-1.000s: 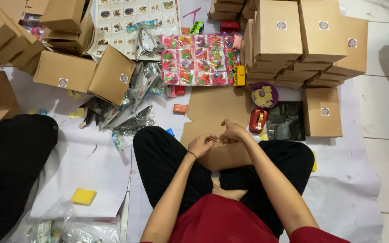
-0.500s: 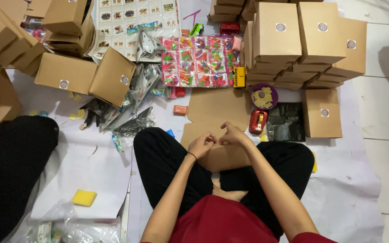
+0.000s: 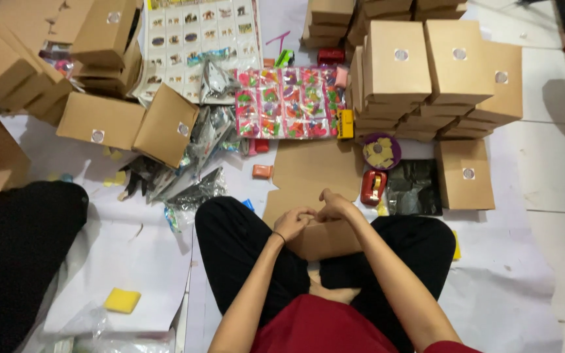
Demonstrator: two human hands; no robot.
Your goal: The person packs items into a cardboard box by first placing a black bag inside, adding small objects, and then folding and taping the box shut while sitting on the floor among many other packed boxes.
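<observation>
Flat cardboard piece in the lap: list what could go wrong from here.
1. Both hands, left hand and right hand, pinch one edge of the flat cardboard piece; the unsupported rest might bend or crease.
2. The red tape dispenser sits close beside the right forearm; a sweep could knock it away.
3. The stacked brown boxes stand just ahead, some slightly offset; a bump may topple them.

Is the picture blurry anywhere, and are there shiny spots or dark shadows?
Head view: mostly sharp, with the stacked brown boxes crisp; the left hand and right hand look a little soft over the flat cardboard. The light is even indoor light, with only faint shadows beside the boxes. Small glints show on the silvery plastic wrappers; the far corners look darker.
</observation>
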